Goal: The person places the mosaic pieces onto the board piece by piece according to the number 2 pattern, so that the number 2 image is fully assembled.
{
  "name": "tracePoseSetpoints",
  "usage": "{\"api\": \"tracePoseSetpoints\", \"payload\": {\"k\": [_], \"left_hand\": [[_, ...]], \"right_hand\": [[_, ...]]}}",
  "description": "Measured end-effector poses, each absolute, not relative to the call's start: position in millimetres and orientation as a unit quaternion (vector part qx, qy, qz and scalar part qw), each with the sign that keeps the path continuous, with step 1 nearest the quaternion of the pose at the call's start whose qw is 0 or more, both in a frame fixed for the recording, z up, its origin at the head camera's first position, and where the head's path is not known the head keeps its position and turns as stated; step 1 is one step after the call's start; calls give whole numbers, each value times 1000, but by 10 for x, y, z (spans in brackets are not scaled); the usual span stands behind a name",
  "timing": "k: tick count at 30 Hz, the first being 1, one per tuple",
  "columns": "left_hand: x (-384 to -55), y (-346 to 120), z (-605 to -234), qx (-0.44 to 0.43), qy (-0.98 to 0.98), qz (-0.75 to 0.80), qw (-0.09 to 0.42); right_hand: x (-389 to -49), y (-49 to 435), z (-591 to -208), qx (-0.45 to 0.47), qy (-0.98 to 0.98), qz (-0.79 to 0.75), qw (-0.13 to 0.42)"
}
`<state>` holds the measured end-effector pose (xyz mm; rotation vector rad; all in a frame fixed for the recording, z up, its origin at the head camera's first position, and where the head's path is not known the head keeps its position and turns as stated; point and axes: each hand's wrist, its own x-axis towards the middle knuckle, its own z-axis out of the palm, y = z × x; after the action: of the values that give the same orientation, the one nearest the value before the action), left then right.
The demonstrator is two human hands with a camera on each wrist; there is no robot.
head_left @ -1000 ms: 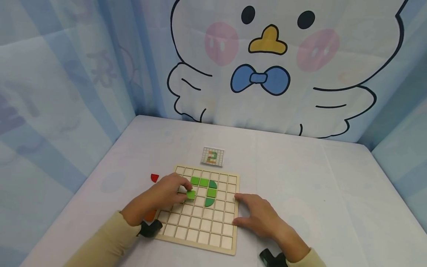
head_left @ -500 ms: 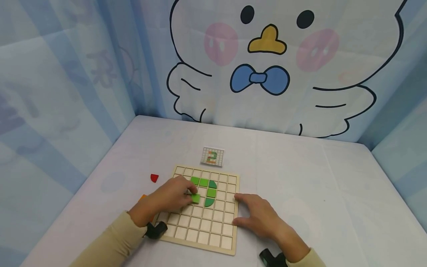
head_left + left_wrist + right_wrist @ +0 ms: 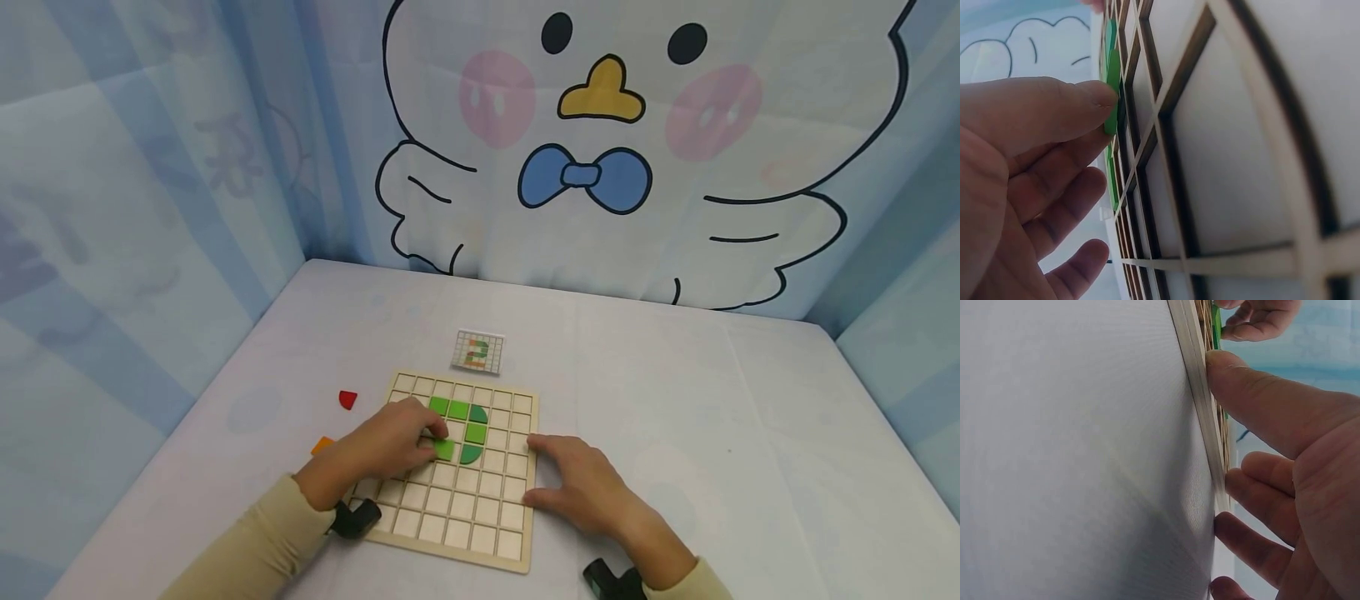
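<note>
My left hand [image 3: 393, 442] pinches a light green square tile [image 3: 444, 451] between thumb and fingers, low over the wooden grid board [image 3: 448, 507]. In the left wrist view the thumb presses the tile [image 3: 1112, 70] at the grid bars, the other fingers spread below. On the board lie light green squares, one of them a tile [image 3: 476, 433] in the right column, with a dark green quarter-round tile [image 3: 478, 413] above it and another quarter-round [image 3: 471, 454] below. My right hand [image 3: 588, 483] rests its thumb and fingertips along the board's right edge, as the right wrist view also shows.
Behind the board lies a small pattern card [image 3: 477, 352] with a gridded picture. To the left are a red rounded piece [image 3: 347, 400] and an orange piece [image 3: 322, 445] partly hidden by the left arm. A printed curtain [image 3: 585, 242] stands behind the white table.
My left hand has moved right and slightly nearer with the light green square, which now sits just left of the lower quarter-round tile. The orange piece's far corner has come into view. My right hand stays put.
</note>
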<state>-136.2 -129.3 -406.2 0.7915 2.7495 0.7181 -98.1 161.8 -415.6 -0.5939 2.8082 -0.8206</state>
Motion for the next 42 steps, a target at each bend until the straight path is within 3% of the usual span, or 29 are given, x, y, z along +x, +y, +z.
{"api": "tracePoseSetpoints", "payload": {"k": [42], "left_hand": [[-1349, -1200, -4073, 269, 931, 230, 89]], "right_hand": [[-999, 1618, -4166, -192, 937, -279, 80]]}}
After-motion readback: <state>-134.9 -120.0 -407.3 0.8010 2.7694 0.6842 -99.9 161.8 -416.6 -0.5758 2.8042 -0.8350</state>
